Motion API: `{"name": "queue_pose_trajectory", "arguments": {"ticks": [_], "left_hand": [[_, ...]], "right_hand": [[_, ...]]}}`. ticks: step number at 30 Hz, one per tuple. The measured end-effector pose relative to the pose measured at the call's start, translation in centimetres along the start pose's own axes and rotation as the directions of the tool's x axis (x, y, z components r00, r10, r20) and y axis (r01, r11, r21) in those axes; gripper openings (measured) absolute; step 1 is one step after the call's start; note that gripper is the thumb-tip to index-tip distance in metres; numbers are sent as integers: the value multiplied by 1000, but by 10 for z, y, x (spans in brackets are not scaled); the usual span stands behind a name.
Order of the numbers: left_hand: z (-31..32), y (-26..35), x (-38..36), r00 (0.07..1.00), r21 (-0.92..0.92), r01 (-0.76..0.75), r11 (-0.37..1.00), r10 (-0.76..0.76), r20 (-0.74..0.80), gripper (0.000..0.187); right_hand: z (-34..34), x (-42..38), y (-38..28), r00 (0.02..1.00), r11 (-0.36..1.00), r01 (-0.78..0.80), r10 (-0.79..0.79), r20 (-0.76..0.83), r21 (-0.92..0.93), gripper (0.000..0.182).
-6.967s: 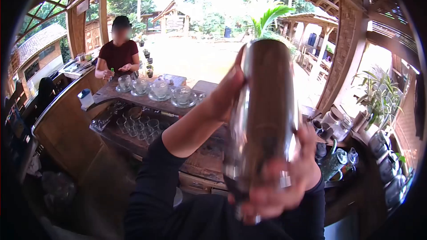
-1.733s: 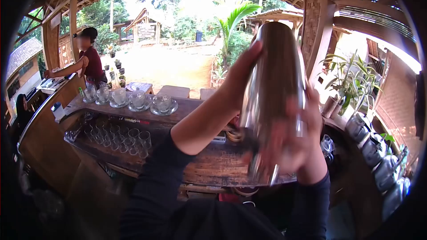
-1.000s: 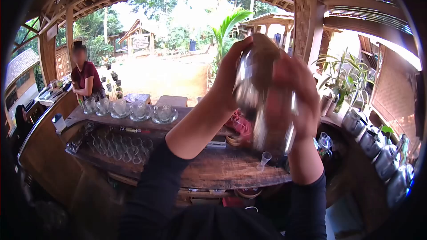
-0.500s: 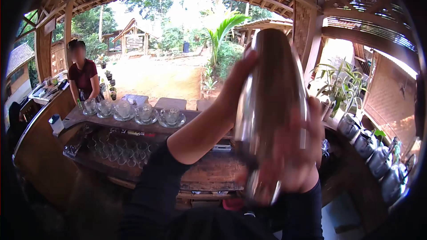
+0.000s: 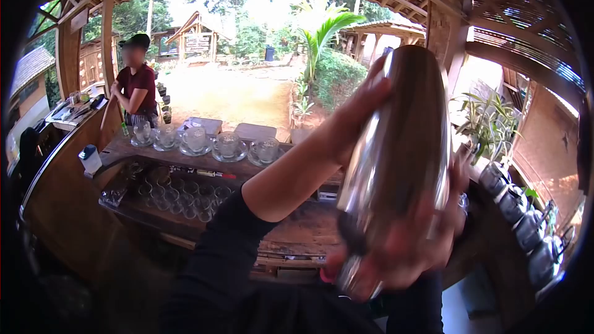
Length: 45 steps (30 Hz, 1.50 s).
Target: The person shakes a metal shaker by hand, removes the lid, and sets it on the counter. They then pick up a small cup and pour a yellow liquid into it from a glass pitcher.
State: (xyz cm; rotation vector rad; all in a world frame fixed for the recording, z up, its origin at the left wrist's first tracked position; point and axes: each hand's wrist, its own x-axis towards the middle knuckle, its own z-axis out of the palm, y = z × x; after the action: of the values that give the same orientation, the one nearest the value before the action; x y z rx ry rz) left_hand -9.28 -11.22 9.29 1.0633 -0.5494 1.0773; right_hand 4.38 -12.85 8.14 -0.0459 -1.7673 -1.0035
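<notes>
A shiny metal cocktail shaker is held up tilted, close in front of me. My left hand is closed against its upper left side, with part of the fingers hidden behind the metal. Lower down, my right hand wraps round the shaker and is smeared by motion. On the wooden counter beyond my left arm, several clear glass cups stand on glass saucers in a row, with what looks like ice in them.
A shelf under the counter holds upturned glasses. A white-bodied container stands at its left end. Beyond it is a person in a dark red shirt. Metal kettles line the right side, near a potted plant.
The shaker and both hands sit slightly further right in view, still gripped. The view has shifted a little. The person at the left has straightened up from leaning at the counter and drawn their arms in.
</notes>
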Motion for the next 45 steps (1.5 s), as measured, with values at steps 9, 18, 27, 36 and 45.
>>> {"name": "queue_pose_trajectory", "arguments": {"ticks": [9,18,27,36,45], "left_hand": [[-63,45,-46,838,147,59,987,31,-545,44],[0,99,-168,887,456,-83,886,274,-372,51],[2,174,-261,738,78,-3,997,55,-673,60],[28,201,-348,562,364,-246,898,438,-702,66],[113,157,-344,841,312,-463,830,523,-142,99]], "right_hand": [[90,21,-40,738,613,-559,675,-2,559,45],[97,32,-159,869,850,269,-11,-495,453,48],[132,68,-206,949,514,-268,286,132,815,33],[214,88,-302,878,287,-230,473,71,930,39],[149,108,-321,644,356,565,374,-668,744,32]]}}
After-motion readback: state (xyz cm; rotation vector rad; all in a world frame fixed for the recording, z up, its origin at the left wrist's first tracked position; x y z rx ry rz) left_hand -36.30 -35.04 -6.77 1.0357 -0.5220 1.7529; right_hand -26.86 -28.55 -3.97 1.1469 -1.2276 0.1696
